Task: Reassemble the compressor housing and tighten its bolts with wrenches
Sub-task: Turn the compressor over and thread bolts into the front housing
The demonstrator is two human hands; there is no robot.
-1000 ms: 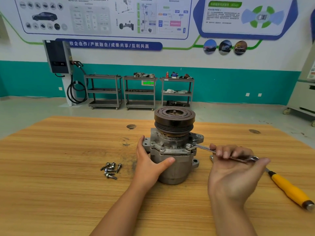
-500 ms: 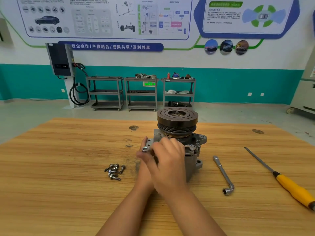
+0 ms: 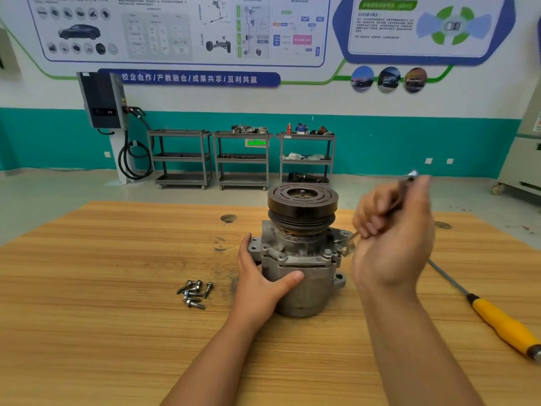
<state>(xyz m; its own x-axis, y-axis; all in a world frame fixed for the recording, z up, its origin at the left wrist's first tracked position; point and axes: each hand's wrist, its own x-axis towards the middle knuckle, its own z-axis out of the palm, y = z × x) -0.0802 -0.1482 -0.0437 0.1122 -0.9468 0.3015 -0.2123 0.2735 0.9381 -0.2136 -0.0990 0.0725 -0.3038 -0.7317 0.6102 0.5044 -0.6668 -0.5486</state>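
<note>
Compressor housing stands upright near the middle of the wooden counter, its dark grooved pulley on top. Our left hand grips the body from the left, fingers wrapped round the far side and thumb laid across the front. Our right hand is raised just right of the housing, fingers curled tight on a slim metal wrench held at a steep tilt. Its upper end sticks out above the knuckles and its lower end points down at the right flange. Blur keeps us from telling whether it touches a bolt there. A cluster of loose bolts lies on the counter left of our left hand. A yellow-handled screwdriver lies well to the right.
</note>
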